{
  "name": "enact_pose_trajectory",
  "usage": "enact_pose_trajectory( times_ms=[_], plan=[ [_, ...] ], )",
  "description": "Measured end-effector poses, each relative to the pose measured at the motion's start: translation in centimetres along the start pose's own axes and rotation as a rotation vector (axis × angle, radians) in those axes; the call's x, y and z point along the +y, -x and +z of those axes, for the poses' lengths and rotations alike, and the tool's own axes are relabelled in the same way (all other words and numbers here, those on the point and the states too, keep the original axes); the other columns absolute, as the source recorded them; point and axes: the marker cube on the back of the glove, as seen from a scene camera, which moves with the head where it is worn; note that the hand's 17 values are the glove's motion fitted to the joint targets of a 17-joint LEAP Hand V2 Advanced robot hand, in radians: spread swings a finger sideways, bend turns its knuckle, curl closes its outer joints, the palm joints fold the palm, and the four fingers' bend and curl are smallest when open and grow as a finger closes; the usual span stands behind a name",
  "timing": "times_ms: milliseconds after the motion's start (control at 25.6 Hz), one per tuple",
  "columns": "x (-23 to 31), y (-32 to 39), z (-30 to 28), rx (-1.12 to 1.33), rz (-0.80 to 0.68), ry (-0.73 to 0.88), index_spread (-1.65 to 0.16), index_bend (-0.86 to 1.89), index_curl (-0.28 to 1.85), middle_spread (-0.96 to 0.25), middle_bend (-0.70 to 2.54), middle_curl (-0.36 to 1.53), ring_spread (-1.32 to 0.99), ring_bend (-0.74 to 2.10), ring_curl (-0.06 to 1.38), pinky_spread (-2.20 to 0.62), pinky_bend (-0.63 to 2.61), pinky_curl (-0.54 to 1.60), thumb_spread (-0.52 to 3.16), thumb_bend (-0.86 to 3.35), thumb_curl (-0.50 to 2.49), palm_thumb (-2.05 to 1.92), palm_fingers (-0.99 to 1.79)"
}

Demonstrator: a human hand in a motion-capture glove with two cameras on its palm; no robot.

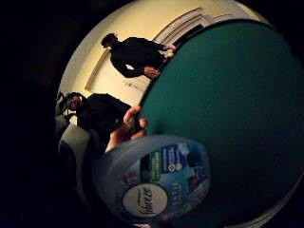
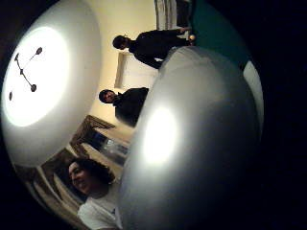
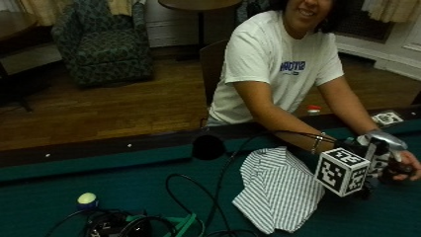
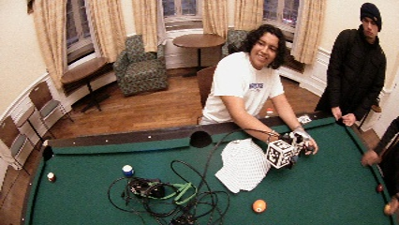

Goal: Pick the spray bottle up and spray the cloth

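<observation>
**Spray bottle held beside the cloth**

The spray bottle (image 3: 383, 141) is in the gloved right hand (image 3: 368, 153), above the green tabletop (image 3: 79, 173) near its rail. The fingers (image 3: 380, 165) are curled round the bottle body; only the pale upper part of the bottle shows above them in the outside view. The person's bare left hand (image 3: 406, 167) sits against the far side of the bottle, opposite the fingers.

In the little finger side palm view the labelled bottle body (image 1: 156, 178) fills the area next to the palm, with the green felt (image 1: 228, 109) behind it. In the thumb side palm view a smooth pale surface, apparently the bottle (image 2: 192, 143), lies close against the palm.

The striped cloth (image 3: 279, 190) lies rumpled on the tabletop just beside the fingers, on the wrist side of the hand. It is apart from the bottle. Whether the nozzle points at the cloth cannot be told.

Farther from the fingers, beyond the cloth:
- a bundle of black cables (image 3: 190, 202);
- a chalk cube (image 4: 127, 170);
- an orange ball (image 4: 259, 206) on the felt.
</observation>
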Motion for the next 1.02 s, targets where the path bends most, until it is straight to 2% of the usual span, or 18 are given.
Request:
enact_pose_trajectory(
  times_ms=[273, 508, 859, 1016],
  plan=[
    [1.2, -1.4, -0.7, 0.052, 0.089, 0.115, -0.31, 0.19, 0.47, -0.19, 0.44, 0.46, -0.18, 0.44, 0.41, 0.04, 0.13, 0.18, 0.95, -0.03, 0.45, 0.72, 1.14],
    [4.5, -2.3, -4.2, 0.271, 0.150, 0.197, -0.31, 0.19, 0.47, -0.19, 0.44, 0.46, -0.18, 0.44, 0.41, 0.04, 0.13, 0.18, 0.95, -0.03, 0.45, 0.72, 1.14],
    [12.6, 1.6, -12.1, 0.689, 0.062, 0.282, -0.31, 0.19, 0.47, -0.19, 0.44, 0.46, -0.18, 0.44, 0.41, 0.04, 0.13, 0.18, 0.95, -0.03, 0.45, 0.72, 1.14],
    [16.6, 3.9, -14.6, 0.871, 0.005, 0.385, -0.31, 0.19, 0.47, -0.19, 0.44, 0.46, -0.18, 0.44, 0.41, 0.04, 0.13, 0.18, 0.95, -0.03, 0.45, 0.72, 1.14]
  ],
)
